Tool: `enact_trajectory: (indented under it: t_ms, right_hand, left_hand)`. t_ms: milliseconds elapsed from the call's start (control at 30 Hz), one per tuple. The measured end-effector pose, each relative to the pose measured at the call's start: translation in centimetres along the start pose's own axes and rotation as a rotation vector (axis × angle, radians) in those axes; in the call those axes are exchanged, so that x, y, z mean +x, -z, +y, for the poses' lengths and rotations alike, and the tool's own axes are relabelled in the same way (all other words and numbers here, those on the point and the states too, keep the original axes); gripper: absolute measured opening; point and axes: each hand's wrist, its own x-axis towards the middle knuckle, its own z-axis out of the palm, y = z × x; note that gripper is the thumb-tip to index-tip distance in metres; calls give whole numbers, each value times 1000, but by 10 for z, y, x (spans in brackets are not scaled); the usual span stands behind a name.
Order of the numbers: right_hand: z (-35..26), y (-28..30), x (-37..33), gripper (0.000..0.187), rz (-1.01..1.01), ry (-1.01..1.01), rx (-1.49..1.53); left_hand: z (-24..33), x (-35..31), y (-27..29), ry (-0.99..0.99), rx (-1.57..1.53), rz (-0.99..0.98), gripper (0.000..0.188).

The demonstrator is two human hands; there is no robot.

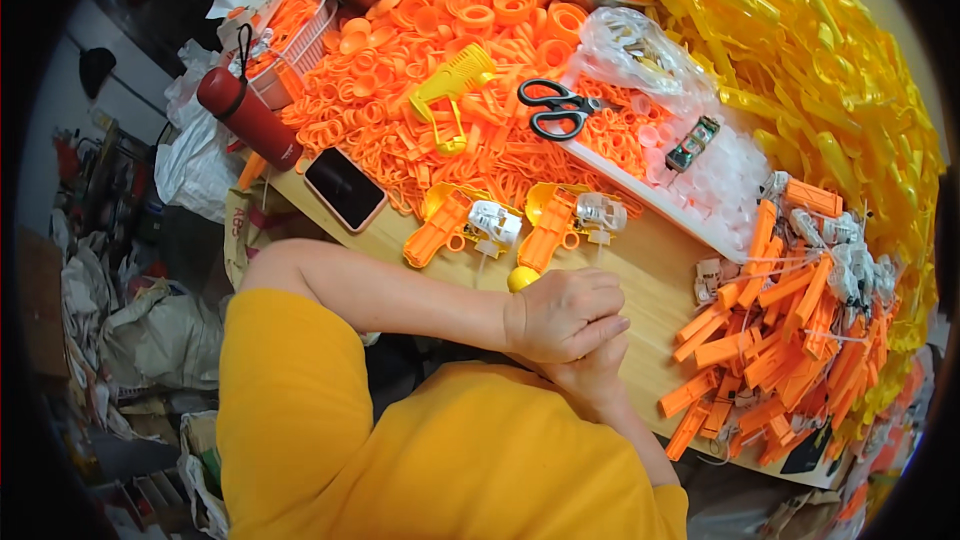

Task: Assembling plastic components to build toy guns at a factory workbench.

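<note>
My left hand (568, 312) lies over my right hand (597, 365), and both are closed and pressed together above the table's front edge. Whatever is between them is hidden. A round yellow part (522, 280) peeks out beside my left hand; I cannot tell whether it is held. Just beyond lie two half-built toys with orange handles, yellow rims and clear mechanisms: one toy (440, 228) to the left, the other toy (548, 230) right in front of my hands. Farther back, a yellow plastic housing (455, 80) rests on the heap of orange parts (400, 140).
Black-handled scissors (556, 108) lie on a white tray (650, 195) of translucent caps, beside a green circuit piece (692, 144). A phone (346, 189) and red flask (248, 118) are at left. Orange wired units (780, 340) pile up right, below yellow shells (800, 70).
</note>
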Motion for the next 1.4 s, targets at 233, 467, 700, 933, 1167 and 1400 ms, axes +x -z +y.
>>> enact_trajectory:
  t_ms: [233,467,700,933,1167,1400]
  right_hand:
    - [-1,1,2,42,-30,11,-25]
    - [11,13,-8,62,-29,-140,-80]
    - [13,17,-12,65,64,-87,-76]
    - [21,22,-15,64,120,-126,-57]
    - [30,25,-18,60,218,-330,123]
    - [17,29,-9,56,223,-382,176]
  left_hand:
    - [-2,-7,-1,110,-22,-11,16]
    - [-58,-5,114,118,295,614,20]
    - [-177,-96,297,495,969,856,25]
    - [-190,-80,308,609,905,566,16]
    - [-191,-44,285,500,745,702,15]
    - [-179,-21,275,489,1068,585,20]
